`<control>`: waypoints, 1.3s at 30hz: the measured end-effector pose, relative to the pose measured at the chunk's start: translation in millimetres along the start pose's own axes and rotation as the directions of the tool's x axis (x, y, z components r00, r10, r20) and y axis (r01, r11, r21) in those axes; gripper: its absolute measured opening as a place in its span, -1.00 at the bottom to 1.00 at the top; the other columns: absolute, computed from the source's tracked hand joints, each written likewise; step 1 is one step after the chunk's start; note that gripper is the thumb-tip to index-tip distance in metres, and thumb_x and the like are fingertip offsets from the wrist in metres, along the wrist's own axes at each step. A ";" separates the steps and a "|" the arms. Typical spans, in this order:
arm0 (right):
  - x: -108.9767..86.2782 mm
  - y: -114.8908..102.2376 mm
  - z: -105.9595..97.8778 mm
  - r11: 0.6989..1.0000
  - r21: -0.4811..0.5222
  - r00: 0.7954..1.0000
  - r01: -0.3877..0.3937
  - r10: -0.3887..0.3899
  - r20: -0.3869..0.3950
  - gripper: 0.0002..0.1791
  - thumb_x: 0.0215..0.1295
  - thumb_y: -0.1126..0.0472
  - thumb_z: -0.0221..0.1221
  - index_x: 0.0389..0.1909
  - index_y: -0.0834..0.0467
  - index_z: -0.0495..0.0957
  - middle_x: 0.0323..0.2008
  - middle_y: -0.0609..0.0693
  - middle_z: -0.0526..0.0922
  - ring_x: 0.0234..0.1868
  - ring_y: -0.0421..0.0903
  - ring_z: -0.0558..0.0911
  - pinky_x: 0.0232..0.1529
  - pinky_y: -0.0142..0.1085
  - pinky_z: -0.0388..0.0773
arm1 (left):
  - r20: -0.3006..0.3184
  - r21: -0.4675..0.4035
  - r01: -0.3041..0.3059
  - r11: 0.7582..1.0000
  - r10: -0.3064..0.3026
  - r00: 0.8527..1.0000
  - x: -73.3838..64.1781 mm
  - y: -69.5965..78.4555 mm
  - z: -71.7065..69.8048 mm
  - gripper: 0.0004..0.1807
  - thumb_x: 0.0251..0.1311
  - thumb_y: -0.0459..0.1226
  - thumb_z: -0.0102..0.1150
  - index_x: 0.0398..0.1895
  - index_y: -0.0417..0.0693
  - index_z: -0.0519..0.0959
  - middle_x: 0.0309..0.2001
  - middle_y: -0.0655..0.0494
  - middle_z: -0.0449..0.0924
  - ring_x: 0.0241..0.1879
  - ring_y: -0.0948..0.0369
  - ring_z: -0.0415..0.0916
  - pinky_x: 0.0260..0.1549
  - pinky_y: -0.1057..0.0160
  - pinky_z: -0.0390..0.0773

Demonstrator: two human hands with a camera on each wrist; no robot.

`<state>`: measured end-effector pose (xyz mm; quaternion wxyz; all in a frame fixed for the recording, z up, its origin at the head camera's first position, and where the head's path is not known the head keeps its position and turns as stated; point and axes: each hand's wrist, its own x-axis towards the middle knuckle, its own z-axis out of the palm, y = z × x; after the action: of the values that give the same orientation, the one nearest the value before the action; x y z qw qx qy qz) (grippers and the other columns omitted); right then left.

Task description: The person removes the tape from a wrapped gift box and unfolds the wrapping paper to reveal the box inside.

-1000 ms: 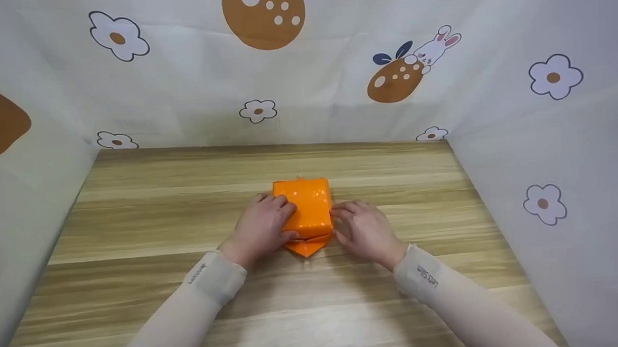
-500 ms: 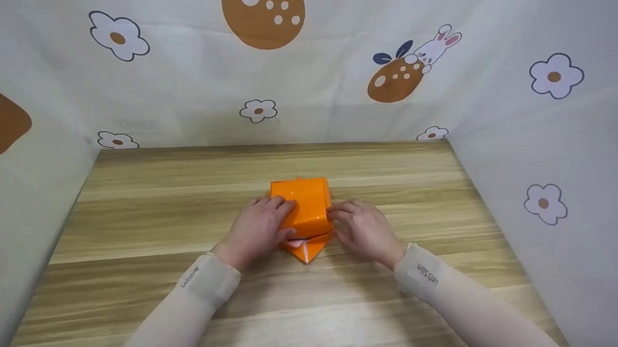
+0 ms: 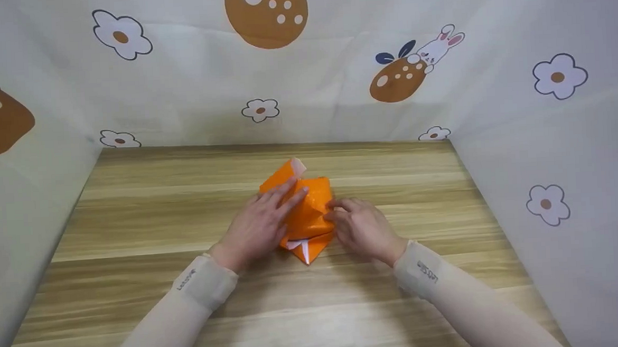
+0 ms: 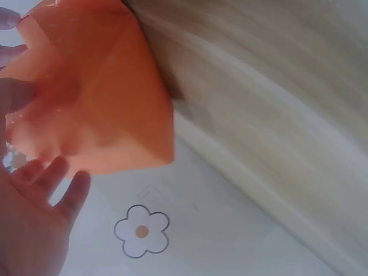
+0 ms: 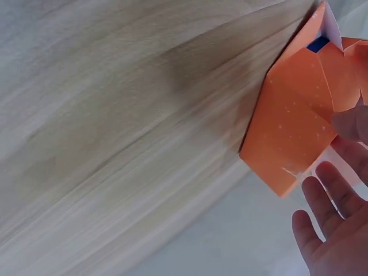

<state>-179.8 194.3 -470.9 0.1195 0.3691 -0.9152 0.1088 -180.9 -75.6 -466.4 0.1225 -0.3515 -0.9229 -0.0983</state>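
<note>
In the head view, a small box-shaped parcel in shiny orange wrapping paper (image 3: 309,223) lies mid-table. A loose paper flap (image 3: 279,175) rises at its back left, showing a pale underside at the tip. Toward the person points a triangular front flap (image 3: 319,244) with a white streak. My left hand (image 3: 253,224) rests over the parcel's left side, fingers extended on the paper. On the right side, my right hand (image 3: 367,228) pinches the paper edge between thumb and forefinger, its other fingers spread in the right wrist view. There, a dark blue patch (image 5: 318,43) shows under the folded paper.
The parcel lies on a wood-grain table (image 3: 182,180). Pale fabric with flower, rabbit and brown fruit prints hangs as a back wall (image 3: 188,84) and along both sides, including the right wall (image 3: 502,131).
The paper has loosened at the left, and a flap now sticks up at the back left. My left hand's fingers have spread and reached farther over the top. The right hand stays nearly in place.
</note>
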 end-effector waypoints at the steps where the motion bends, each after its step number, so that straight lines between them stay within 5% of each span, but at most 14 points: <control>1: 0.9 -0.1 -0.5 1.000 0.004 1.000 0.001 -0.001 0.007 -0.67 0.21 0.28 0.23 0.01 0.09 0.71 0.11 0.03 0.62 0.09 0.02 0.59 0.16 -0.08 0.48 | -0.006 0.018 -0.013 1.000 0.014 1.000 0.5 0.3 -1.6 -0.23 0.33 -0.23 0.11 0.59 0.19 0.09 0.57 0.02 -0.01 0.41 -0.01 0.19 0.30 -0.11 0.27; 4: 3.2 -0.7 -1.6 1.000 0.011 1.000 -0.001 0.001 0.027 -0.68 0.21 0.29 0.22 -0.01 0.12 0.70 0.11 0.03 0.64 0.11 0.00 0.58 0.20 -0.10 0.45 | -0.014 0.040 -0.048 0.998 0.049 0.999 2.3 1.0 -7.7 -0.31 0.29 -0.24 0.11 0.51 0.05 0.25 0.55 0.04 0.04 0.47 0.04 0.10 0.37 -0.04 0.16; 9: 6.2 -2.1 -2.4 1.000 0.006 0.999 -0.014 0.014 0.043 -0.69 0.19 0.29 0.21 -0.04 0.11 0.70 0.07 0.00 0.65 0.10 0.00 0.59 0.19 -0.11 0.45 | 0.022 0.046 -0.043 0.998 0.042 0.999 2.3 -1.5 -18.9 -0.39 0.36 0.07 0.06 0.30 -0.14 0.48 0.40 -0.04 0.36 0.42 0.04 0.20 0.40 0.01 0.09; 15: 8.6 -2.3 -3.1 1.000 0.002 0.999 -0.025 0.025 0.046 -0.69 0.20 0.27 0.19 -0.03 0.10 0.69 0.07 0.01 0.65 0.10 0.01 0.59 0.18 -0.10 0.47 | -0.002 0.109 0.024 0.994 -0.024 1.000 -4.4 -13.6 -35.2 -0.33 0.39 0.24 -0.14 -0.07 -0.17 0.63 0.04 -0.07 0.61 0.14 -0.05 0.46 0.28 -0.08 0.27; 20: 8.7 -2.1 -3.0 0.999 0.004 0.998 -0.044 0.044 0.039 -0.67 0.17 0.25 0.24 -0.02 0.12 0.68 0.05 0.03 0.66 0.07 0.02 0.60 0.14 -0.09 0.49 | -0.054 0.102 0.114 0.988 -0.109 0.993 -14.6 -32.3 -47.1 -0.44 0.41 0.14 -0.08 -0.32 -0.15 0.64 -0.21 -0.05 0.63 -0.02 -0.06 0.49 0.19 -0.12 0.34; 24: 9.2 -1.8 -2.5 0.998 -0.009 0.997 -0.056 0.056 0.054 -0.66 0.18 0.26 0.23 0.01 0.10 0.66 0.02 0.00 0.64 0.02 -0.02 0.60 0.12 -0.11 0.50 | -0.022 0.058 0.207 0.977 -0.206 0.978 -26.6 -46.1 -54.4 -0.48 0.42 0.04 -0.09 -0.38 -0.17 0.67 -0.28 -0.05 0.63 -0.07 -0.09 0.51 0.21 -0.18 0.31; 29: 8.6 -0.4 -2.6 0.997 -0.019 0.994 -0.078 0.080 0.081 -0.63 0.18 0.27 0.20 0.04 0.06 0.65 0.02 -0.03 0.62 0.02 -0.03 0.58 0.12 -0.11 0.51 | 0.093 -0.034 0.314 0.949 -0.310 0.946 -43.8 -62.9 -61.6 -0.57 0.32 -0.05 -0.02 -0.41 -0.16 0.73 -0.32 -0.01 0.69 -0.20 -0.06 0.58 0.11 -0.22 0.37; 35: 8.2 2.3 -1.8 0.997 -0.031 0.994 -0.078 0.080 0.078 -0.61 0.15 0.28 0.20 0.04 0.04 0.65 0.05 -0.05 0.61 0.06 -0.05 0.57 0.17 -0.12 0.47 | 0.373 -0.179 0.461 0.869 -0.374 0.849 -60.6 -80.2 -64.1 -0.63 0.09 -0.19 0.20 -0.13 -0.26 0.72 -0.16 -0.08 0.72 -0.16 -0.05 0.61 -0.05 -0.13 0.53; 39: 8.6 2.2 -0.8 0.997 -0.025 0.994 -0.077 0.078 0.081 -0.60 0.15 0.25 0.21 0.06 0.04 0.65 0.05 -0.05 0.60 0.05 -0.05 0.56 0.18 -0.12 0.46 | 0.447 -0.200 0.478 0.855 -0.355 0.821 -66.0 -82.9 -55.2 -0.53 0.01 -0.28 0.41 0.02 -0.32 0.64 0.01 -0.20 0.64 0.02 -0.14 0.55 0.08 -0.15 0.47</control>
<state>-187.2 190.5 -467.8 0.0813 0.3361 -0.9341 0.0883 -180.3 -192.5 -441.3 -0.1459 -0.1655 -0.9565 -0.1907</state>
